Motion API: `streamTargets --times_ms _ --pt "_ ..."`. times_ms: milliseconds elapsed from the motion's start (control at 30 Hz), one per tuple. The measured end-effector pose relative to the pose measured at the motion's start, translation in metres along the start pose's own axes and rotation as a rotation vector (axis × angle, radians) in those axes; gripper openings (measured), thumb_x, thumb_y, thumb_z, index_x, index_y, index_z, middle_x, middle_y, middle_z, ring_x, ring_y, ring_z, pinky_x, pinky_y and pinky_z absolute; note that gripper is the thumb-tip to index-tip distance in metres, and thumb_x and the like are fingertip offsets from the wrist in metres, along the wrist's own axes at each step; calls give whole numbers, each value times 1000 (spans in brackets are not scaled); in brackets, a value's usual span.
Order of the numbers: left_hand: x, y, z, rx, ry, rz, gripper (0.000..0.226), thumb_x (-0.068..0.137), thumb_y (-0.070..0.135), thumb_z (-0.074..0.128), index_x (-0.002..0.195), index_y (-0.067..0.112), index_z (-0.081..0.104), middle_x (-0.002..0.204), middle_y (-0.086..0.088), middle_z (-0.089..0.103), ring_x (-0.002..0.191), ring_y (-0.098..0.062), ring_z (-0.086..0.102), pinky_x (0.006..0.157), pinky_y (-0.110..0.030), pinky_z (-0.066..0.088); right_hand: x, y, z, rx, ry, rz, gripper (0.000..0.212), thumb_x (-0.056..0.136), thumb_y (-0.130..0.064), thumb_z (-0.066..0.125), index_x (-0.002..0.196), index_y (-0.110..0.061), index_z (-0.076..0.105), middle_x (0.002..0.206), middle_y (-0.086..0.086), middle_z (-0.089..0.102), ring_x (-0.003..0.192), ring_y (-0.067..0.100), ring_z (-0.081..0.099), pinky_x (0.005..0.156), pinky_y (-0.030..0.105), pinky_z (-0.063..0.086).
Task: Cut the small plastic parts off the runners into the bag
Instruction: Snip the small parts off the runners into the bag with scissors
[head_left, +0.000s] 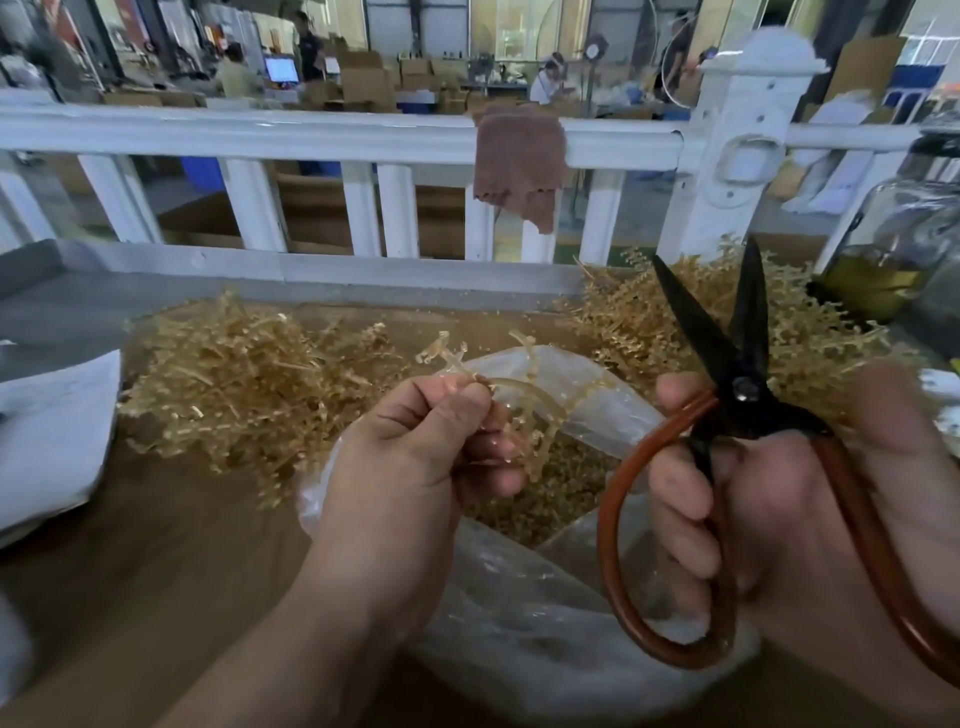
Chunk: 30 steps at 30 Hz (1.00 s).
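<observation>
My left fingers (457, 400) are curled tight round a bent runner (540, 402), holding it just above the mouth of the bag (519, 623). My right fingers (675, 483) grip the scissors (745, 389) at the bag's right edge, blades parted, pointing up, apart from the runner. Cut parts (545, 499) lie inside the bag. On the worktop (156, 519), one pile (249, 374) lies left of the bag, and a second pile (727, 312) lies behind it to the right.
</observation>
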<state>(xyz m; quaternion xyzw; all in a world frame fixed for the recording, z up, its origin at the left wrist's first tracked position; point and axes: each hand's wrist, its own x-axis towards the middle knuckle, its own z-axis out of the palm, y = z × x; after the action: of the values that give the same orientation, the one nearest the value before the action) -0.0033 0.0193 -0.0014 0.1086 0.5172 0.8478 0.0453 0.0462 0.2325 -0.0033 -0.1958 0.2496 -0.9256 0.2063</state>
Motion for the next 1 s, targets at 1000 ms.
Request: streamTargets --times_ms 1000 --pt "-1 -3 3 34 83 46 38 100 18 56 66 26 71 69 -5 64 61 -16 63 55 -27 54 -6 20 29 -523 245 -18 61 84 -49 75 134 -18 58 82 18 61 60 33 64 54 39 53"
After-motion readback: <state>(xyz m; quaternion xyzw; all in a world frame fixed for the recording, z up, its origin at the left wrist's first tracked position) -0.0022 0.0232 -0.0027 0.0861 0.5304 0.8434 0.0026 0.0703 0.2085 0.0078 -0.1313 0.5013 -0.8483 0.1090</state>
